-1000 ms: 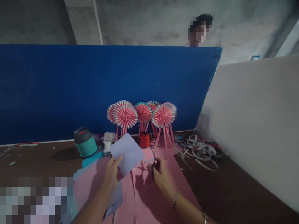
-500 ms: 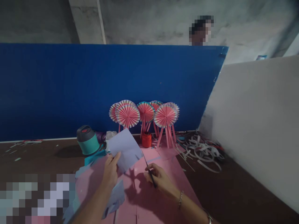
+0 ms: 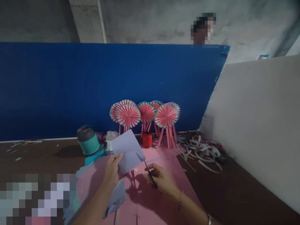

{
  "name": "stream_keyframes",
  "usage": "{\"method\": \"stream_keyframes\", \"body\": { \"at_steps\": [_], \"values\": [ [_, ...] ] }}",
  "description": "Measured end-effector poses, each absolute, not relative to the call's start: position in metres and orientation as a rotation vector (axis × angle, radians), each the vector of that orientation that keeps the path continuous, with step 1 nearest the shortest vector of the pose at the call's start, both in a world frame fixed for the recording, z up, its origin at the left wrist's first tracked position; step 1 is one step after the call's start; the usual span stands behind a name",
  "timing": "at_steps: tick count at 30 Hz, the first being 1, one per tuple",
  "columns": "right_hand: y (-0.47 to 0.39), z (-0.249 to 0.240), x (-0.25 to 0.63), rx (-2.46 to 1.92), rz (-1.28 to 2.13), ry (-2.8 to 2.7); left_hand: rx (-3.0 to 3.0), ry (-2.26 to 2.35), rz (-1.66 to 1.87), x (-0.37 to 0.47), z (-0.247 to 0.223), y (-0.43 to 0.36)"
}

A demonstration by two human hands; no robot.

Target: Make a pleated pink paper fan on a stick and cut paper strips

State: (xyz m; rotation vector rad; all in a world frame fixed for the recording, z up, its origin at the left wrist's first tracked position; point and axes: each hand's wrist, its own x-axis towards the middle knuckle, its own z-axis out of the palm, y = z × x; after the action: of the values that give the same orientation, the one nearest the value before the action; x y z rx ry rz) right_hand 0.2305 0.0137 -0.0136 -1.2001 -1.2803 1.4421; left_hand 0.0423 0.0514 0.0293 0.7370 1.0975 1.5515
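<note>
A light purple paper sheet [image 3: 128,150] is pinched at its lower left edge by my left hand [image 3: 112,168], thumb on top. My right hand [image 3: 159,179] grips dark scissors [image 3: 150,175], whose blades reach the right corner of the sheet. Beneath both hands lies pink paper [image 3: 161,200], with shadows of the hands on it. More purple paper pieces [image 3: 117,195] rest beside my left forearm.
Several pink pleated paper fans [image 3: 128,116] stand against a blue panel [image 3: 140,72]. Before them is a red container [image 3: 147,140]. A teal and black object [image 3: 88,140] stands left; curled paper strips [image 3: 206,153] lie right. A person's blurred head [image 3: 203,29] shows above the panel.
The purple sheet has turned slightly and shifted a little to the right in my left hand. The scissor blades now meet its right corner, where they were just beside its edge.
</note>
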Motion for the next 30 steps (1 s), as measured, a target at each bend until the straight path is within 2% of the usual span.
{"method": "stream_keyframes", "body": {
  "at_steps": [30],
  "values": [
    [0.014, -0.011, 0.231, -1.198, 1.452, -1.275, 0.644, 1.025, 1.513, 0.041, 0.016, 0.057]
  ]
}}
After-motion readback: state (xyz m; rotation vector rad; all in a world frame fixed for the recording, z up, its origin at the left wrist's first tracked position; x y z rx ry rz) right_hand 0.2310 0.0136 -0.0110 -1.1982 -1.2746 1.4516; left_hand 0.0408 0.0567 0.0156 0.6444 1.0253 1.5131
